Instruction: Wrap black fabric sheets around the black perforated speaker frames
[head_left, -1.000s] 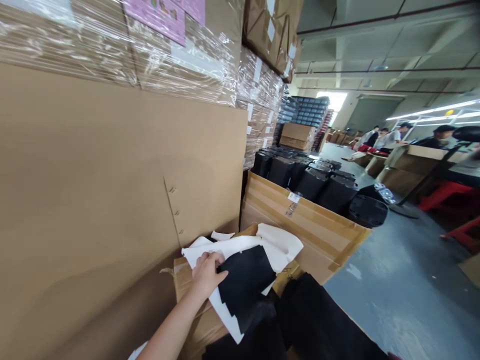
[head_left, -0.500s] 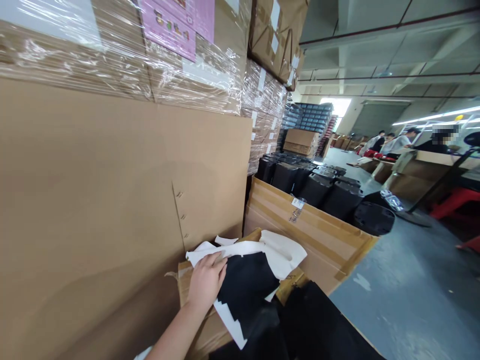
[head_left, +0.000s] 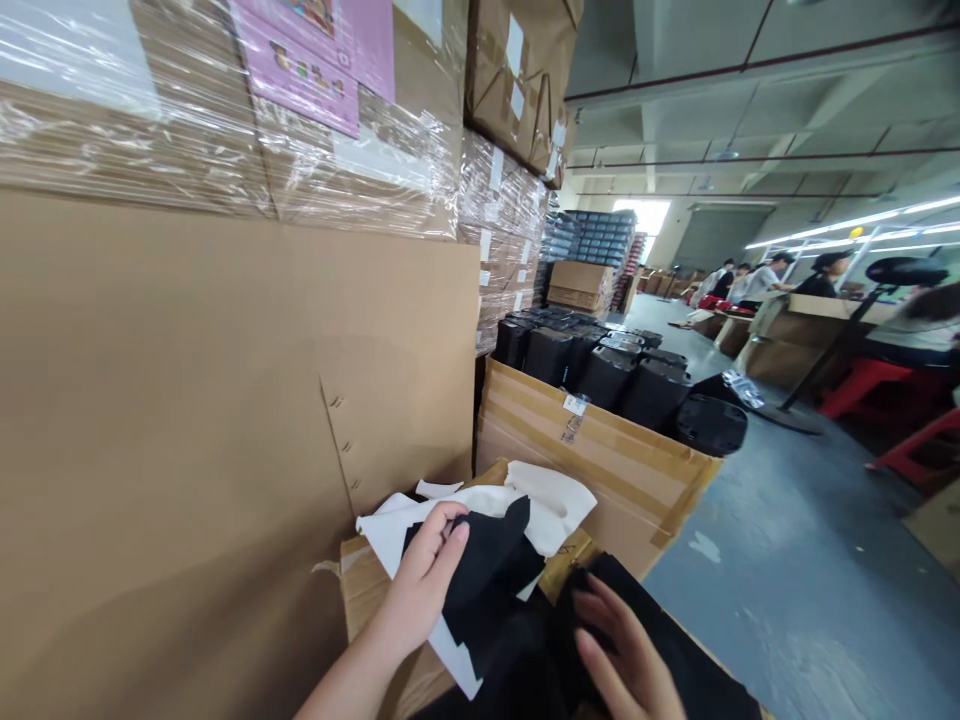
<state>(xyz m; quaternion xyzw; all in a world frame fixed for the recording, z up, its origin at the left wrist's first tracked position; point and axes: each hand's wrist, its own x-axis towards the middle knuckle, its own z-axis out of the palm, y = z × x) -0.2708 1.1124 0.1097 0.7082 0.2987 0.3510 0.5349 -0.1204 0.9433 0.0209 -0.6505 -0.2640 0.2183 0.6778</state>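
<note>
A: What's nearest, right at the hands?

B: The left hand (head_left: 420, 580) has its fingers curled narrow, pinching a black sheet (head_left: 480, 570) that lies on a crumpled white sheet (head_left: 397, 530). The right hand (head_left: 622, 650) is lower down, its fingers (head_left: 600, 630) spread wide on a black piece (head_left: 667, 620). It may be fabric or foam; at this angle I can't honestly say.

A: And what are those sheets lying on?

B: The edge of a cardboard carton (head_left: 360, 590), beside a tall, flat cardboard panel (head_left: 187, 400) that stands upright on the left.

A: What's behind that?

B: Above the panel are shrink-wrapped cartons (head_left: 360, 160) with a pink label (head_left: 296, 70). To the right, an open taped carton (head_left: 600, 470) stands in front of rows of black boxy cases (head_left: 592, 375), and a round black disc (head_left: 709, 425) sits just beside its corner, over a grey floor (head_left: 765, 600).

A: And farthest off?

B: Co-workers (head_left: 765, 280) stand along cardboard-sided benches (head_left: 795, 350), near red stools (head_left: 855, 385), under long strip lights (head_left: 832, 225).
</note>
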